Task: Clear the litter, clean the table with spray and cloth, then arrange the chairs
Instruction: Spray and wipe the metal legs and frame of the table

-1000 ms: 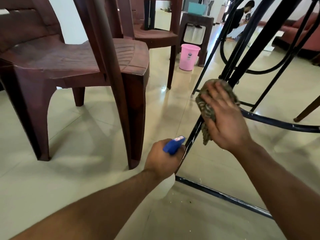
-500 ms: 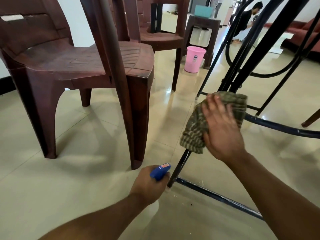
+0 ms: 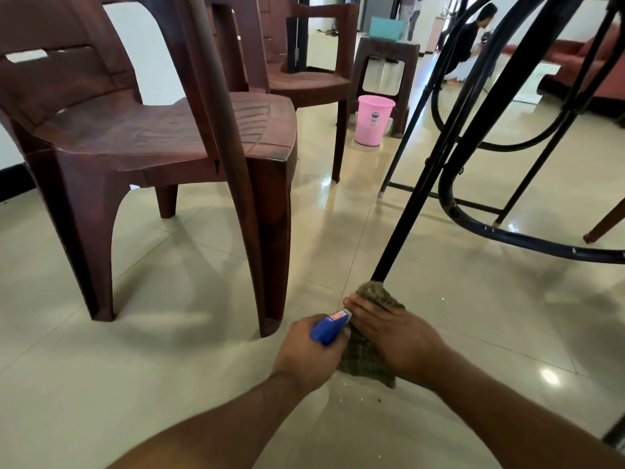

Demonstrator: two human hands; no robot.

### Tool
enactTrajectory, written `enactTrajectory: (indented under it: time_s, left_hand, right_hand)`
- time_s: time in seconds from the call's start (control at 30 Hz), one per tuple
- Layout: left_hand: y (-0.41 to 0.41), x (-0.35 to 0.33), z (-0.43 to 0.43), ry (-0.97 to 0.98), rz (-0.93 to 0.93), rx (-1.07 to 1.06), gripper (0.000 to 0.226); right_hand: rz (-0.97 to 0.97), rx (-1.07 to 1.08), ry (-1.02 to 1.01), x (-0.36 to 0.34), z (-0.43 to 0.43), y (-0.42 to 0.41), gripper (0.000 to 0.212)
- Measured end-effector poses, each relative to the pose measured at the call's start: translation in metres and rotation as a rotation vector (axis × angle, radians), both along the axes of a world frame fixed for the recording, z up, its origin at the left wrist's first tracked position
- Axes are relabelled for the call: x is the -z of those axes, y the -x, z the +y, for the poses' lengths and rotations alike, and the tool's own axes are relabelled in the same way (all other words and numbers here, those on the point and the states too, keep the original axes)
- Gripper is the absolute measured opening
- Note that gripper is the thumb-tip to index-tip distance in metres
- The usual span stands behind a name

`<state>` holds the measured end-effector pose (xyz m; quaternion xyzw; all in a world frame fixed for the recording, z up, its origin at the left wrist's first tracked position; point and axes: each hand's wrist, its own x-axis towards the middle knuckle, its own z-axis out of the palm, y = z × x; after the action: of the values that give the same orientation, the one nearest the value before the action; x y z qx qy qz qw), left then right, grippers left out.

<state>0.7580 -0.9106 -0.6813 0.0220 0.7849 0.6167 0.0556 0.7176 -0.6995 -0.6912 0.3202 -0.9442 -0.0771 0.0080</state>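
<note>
Cloth (image 3: 367,360), checked olive-green, bunched around the foot of a black metal table leg (image 3: 411,198), low by the floor tiles (image 3: 169,384). Right hand (image 3: 394,336) wraps the cloth against the leg; fingers (image 3: 355,304) curled over the fabric, grasping it. Lower end of the cloth hangs loose below the hand.

Left hand (image 3: 309,355) just beside the right one, nearly touching. It grips a spray bottle; only the blue trigger head (image 3: 329,328) shows above the knuckles, body hidden under the hand. Nozzle points toward the cloth.

Small pale crumbs (image 3: 351,396) scattered on the tiles near the cloth.

Left of the hands: a dark brown plastic chair (image 3: 152,137), near front leg standing close to the left hand. A second like chair (image 3: 314,79) behind it. Further back, a pink bucket (image 3: 373,120) on the floor beside a brown plastic stool (image 3: 387,62). Curved black frame bars (image 3: 507,236) run rightward from the table leg. A person crouches in the far background (image 3: 468,38).
</note>
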Motion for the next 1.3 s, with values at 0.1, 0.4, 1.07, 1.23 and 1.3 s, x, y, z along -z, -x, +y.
enactTrajectory:
  time_s: [0.1,0.4,1.07,1.23,1.3]
  left_hand:
    - [0.006,0.002,0.000,0.027,0.026,0.007,0.011]
    - [-0.003,0.017,-0.019,0.110,-0.040,-0.037,0.019]
    - [0.005,0.017,-0.019,0.078,-0.069,-0.035,0.016]
    - [0.004,0.015,-0.016,0.100,-0.046,-0.017,0.020]
    - [0.001,0.020,-0.019,0.128,-0.053,-0.020,0.017]
  right_hand:
    - [0.176,0.186,0.167,-0.017,-0.004,0.006,0.075]
    - [0.062,-0.019,0.064,0.034,-0.031,-0.008,0.062]
    - [-0.184,0.046,-0.074,0.085,-0.038,-0.021,0.069]
    - [0.101,0.128,0.130,0.056,-0.026,-0.003,0.064]
    - [0.265,0.085,0.030,0.046,-0.017,0.000,0.066]
